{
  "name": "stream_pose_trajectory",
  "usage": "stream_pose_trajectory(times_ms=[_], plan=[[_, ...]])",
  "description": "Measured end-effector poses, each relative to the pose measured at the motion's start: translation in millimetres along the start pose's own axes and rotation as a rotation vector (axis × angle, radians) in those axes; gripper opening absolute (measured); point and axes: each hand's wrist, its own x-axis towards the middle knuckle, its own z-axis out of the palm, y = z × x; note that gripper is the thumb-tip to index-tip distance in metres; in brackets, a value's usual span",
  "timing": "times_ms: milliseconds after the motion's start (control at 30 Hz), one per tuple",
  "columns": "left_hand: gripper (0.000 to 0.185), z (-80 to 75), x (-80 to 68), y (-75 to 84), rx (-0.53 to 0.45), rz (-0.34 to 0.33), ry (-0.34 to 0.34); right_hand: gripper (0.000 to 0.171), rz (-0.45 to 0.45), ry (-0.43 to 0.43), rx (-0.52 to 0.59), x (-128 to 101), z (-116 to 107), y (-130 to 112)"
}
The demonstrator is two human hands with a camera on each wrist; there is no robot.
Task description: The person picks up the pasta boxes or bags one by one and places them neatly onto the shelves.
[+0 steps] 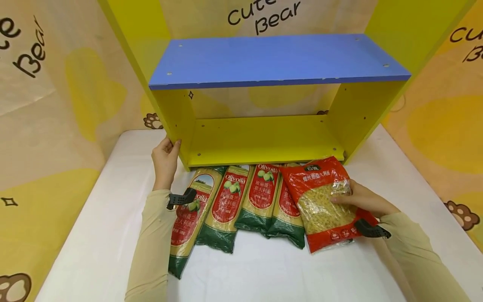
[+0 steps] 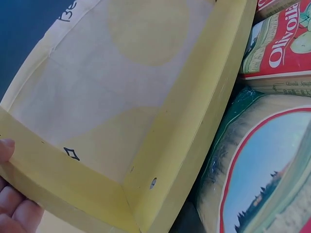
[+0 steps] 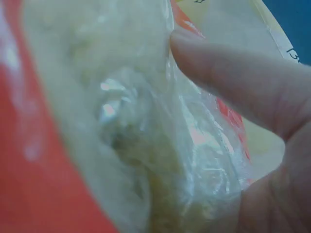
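Red pasta bag [image 1: 326, 201] flat on white surface [image 1: 94, 235], just before yellow shelf [image 1: 264, 140], long axis toward its opening, gripped along right edge by right hand [image 1: 362, 199]; left hand [image 1: 164, 159] curled round shelf's left wall, well apart from bag.

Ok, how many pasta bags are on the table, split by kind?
Long Olivoila spaghetti packs: 4, lying side by side in front of the yellow shelf.
Red bag of short pasta: 1, under the right hand.
Total: 5 bags.
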Motion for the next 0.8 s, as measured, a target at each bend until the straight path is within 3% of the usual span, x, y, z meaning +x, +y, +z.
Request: stream_pose_trajectory(times_ms=[167, 367, 800], plan=[[0.029, -0.2, -0.3, 0.1, 0.004, 0.0, -0.001, 0.071, -0.005, 0.074, 0.076, 0, 4, -2], [0.027, -0.6, -1.4, 2.1, 0.001, 0.005, 0.01, 0.066, -0.016, 0.182, 0.058, -2, 7, -5], [0.027, 0.6, -1.7, -0.7, -0.006, 0.005, 0.012, 0.057, 0.033, 0.3, 0.07, -12, 15, -16]])
